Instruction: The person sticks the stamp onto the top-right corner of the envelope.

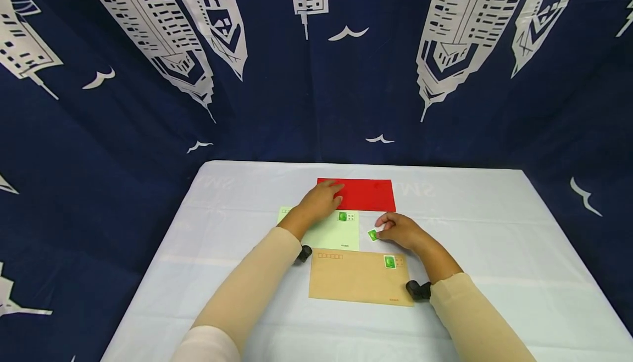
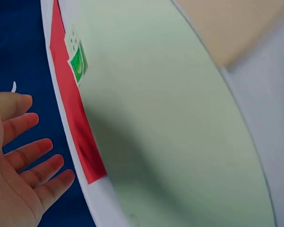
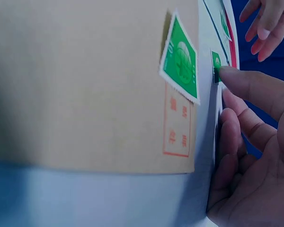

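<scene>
My right hand [image 1: 401, 231] is at the right of the pale green envelope [image 1: 330, 233]. Its thumb and fingertips pinch a small green postage stamp [image 1: 373, 235] with a white border; the thumb tip overlaps the stamp's edge in the right wrist view. My left hand [image 1: 320, 201] reaches over the green envelope, fingers spread and extended above the left part of the red envelope [image 1: 368, 194]. In the left wrist view that hand [image 2: 23, 156] holds nothing. The green envelope carries a green stamp [image 1: 342, 216] near its upper right corner.
Nearest me lies a tan envelope [image 1: 358, 277] with a green stamp [image 3: 181, 64] at its upper right, beside a printed red box. All three envelopes lie on a white-covered table [image 1: 222, 274]. A dark blue printed curtain [image 1: 316, 87] hangs behind.
</scene>
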`<state>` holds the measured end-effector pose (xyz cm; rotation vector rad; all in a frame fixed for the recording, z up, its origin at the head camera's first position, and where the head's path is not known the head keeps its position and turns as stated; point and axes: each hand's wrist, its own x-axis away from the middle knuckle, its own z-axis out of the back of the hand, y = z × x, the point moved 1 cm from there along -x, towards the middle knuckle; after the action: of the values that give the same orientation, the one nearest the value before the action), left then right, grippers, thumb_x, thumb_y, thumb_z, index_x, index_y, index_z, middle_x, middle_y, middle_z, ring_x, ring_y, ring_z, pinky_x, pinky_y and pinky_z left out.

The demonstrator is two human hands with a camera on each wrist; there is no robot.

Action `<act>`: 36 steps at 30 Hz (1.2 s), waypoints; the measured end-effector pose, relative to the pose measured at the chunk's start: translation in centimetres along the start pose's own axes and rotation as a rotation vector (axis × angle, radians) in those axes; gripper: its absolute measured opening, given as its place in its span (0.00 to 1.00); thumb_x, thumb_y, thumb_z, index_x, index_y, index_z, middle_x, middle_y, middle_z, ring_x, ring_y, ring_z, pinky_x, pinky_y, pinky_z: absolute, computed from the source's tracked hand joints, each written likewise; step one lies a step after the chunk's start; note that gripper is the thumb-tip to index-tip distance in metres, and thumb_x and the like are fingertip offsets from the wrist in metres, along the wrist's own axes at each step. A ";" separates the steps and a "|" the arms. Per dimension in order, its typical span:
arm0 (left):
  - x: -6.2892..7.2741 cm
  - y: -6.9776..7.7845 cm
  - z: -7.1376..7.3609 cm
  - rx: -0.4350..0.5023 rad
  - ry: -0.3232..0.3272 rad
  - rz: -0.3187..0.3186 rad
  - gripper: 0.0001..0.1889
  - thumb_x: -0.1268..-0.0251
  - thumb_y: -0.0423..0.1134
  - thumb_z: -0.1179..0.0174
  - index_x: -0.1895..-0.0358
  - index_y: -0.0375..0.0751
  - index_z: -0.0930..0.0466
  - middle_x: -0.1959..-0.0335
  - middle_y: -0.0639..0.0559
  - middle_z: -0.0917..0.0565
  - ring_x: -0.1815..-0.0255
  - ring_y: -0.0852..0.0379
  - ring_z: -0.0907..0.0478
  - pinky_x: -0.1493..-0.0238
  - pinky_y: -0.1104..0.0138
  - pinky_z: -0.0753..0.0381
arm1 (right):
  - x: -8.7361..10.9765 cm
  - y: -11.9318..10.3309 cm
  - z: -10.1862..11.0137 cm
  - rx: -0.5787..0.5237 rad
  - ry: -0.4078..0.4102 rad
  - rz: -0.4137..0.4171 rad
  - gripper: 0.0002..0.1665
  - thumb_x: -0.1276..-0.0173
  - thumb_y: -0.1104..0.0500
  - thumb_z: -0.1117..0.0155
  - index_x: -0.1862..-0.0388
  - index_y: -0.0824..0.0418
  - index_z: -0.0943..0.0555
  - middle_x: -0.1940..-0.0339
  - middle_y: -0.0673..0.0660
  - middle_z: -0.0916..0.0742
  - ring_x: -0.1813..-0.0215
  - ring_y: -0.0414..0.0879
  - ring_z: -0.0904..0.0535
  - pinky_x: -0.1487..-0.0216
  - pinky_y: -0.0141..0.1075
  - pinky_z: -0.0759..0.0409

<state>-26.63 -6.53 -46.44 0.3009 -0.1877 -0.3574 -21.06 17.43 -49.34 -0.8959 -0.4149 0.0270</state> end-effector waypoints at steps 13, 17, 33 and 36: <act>-1.3 -0.5 0.0 0.014 -0.067 0.028 0.26 0.20 0.46 0.52 0.22 0.50 0.36 0.19 0.49 0.39 0.18 0.49 0.43 0.18 0.56 0.42 | 0.0 0.1 -0.1 0.004 0.017 0.011 0.18 0.38 0.61 0.27 0.51 0.61 0.21 0.67 0.55 0.24 0.63 0.48 0.29 0.61 0.37 0.32; -1.6 -0.8 -0.3 -0.001 -0.074 0.029 0.26 0.20 0.45 0.52 0.22 0.50 0.36 0.19 0.50 0.39 0.18 0.51 0.43 0.19 0.58 0.41 | 0.0 0.4 -0.2 0.003 0.014 0.018 0.18 0.38 0.61 0.26 0.50 0.60 0.20 0.66 0.55 0.25 0.63 0.48 0.30 0.61 0.37 0.32; -1.7 -0.3 -0.7 -0.101 -0.124 0.027 0.27 0.21 0.46 0.50 0.22 0.55 0.36 0.18 0.52 0.41 0.17 0.51 0.46 0.20 0.58 0.37 | 0.0 0.5 -0.2 0.027 0.013 0.050 0.16 0.38 0.63 0.27 0.51 0.61 0.19 0.66 0.55 0.25 0.62 0.48 0.30 0.61 0.37 0.32; -1.6 -0.1 -0.6 -0.124 -0.126 0.031 0.27 0.21 0.47 0.50 0.22 0.55 0.36 0.19 0.51 0.40 0.17 0.51 0.44 0.20 0.58 0.37 | -0.1 0.5 -0.2 0.023 0.013 0.058 0.16 0.38 0.63 0.28 0.52 0.61 0.19 0.66 0.55 0.25 0.63 0.48 0.30 0.61 0.37 0.32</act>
<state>-28.01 -5.85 -47.21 0.1526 -0.2924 -0.3563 -20.96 17.63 -49.87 -0.8848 -0.3758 0.0786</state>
